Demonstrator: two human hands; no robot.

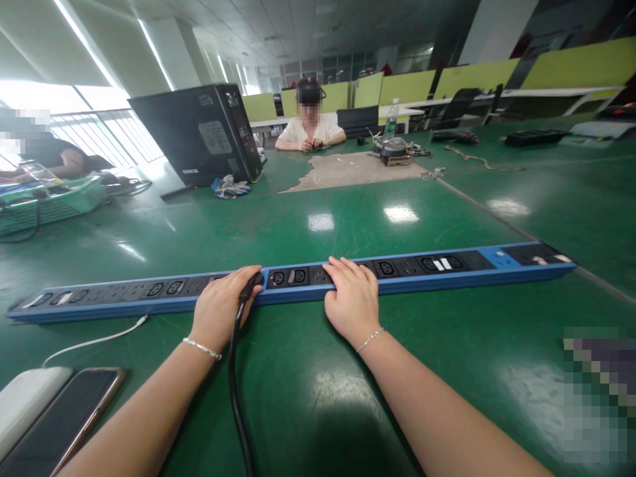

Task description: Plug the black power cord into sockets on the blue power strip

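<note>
A long blue power strip (293, 291) with black sockets along its top lies across the green table in front of me. My left hand (223, 301) is closed around a black power plug (252, 285) at the strip's middle. Its thick black cable (233, 377) hangs down toward me. Whether the plug's pins sit in a socket is hidden by my fingers. Just right of the middle, my right hand (352, 295) grips the strip, fingers over the top face and thumb tucked at the near side.
At the lower left are a phone (69, 421), a white power bank-like block (32, 404) and a white cable (99, 340). A black computer case (199, 132), gloves (231, 187) and a green basket (59, 205) stand farther off. Another person (311, 126) sits opposite.
</note>
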